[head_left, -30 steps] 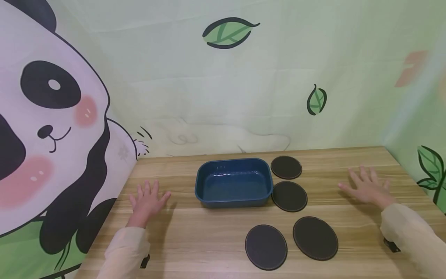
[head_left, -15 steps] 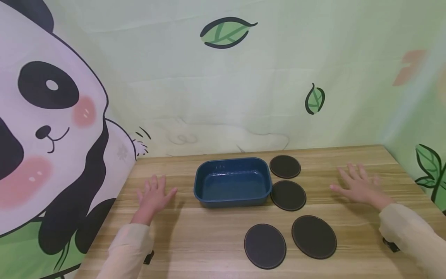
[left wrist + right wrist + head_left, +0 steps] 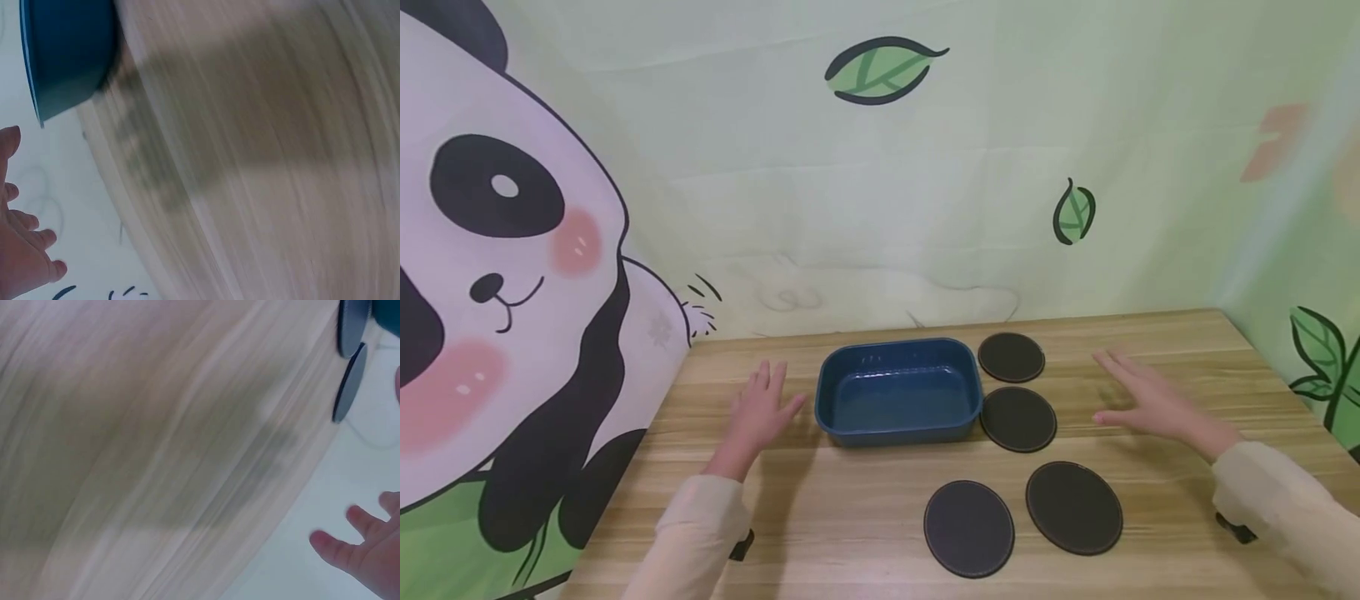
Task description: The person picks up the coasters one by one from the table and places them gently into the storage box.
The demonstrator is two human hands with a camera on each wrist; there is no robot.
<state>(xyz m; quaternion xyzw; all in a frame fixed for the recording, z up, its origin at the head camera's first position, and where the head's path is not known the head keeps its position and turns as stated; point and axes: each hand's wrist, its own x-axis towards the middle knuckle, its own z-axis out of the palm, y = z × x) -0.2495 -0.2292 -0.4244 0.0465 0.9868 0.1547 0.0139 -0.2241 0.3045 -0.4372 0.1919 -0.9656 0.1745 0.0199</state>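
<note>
A blue rectangular dish (image 3: 898, 435) with rounded corners stands toward the back of the table, with nothing inside. To its left hovers my left hand (image 3: 760, 412), fingers extended and apart from the dish; the left wrist view shows the hand (image 3: 25, 250) holding nothing. On the far right, my right hand (image 3: 1150, 404) is also held over the table with straight fingers and nothing in it. Between it and the dish lie two round black coasters, a back one (image 3: 1011, 357) and a middle one (image 3: 1018, 419). Two more, a front left coaster (image 3: 969, 528) and a front right coaster (image 3: 1074, 507), lie nearer me.
The wood-grain table (image 3: 842, 525) meets a pale green cloth backdrop (image 3: 775, 167) along its back edge. A printed panda (image 3: 527, 275) covers the left side. The middle coaster lies right against the dish's right side.
Both hands have moved inward: the left one rightward toward the dish, the right one leftward toward the coasters. The dish and coasters stay put on the table.
</note>
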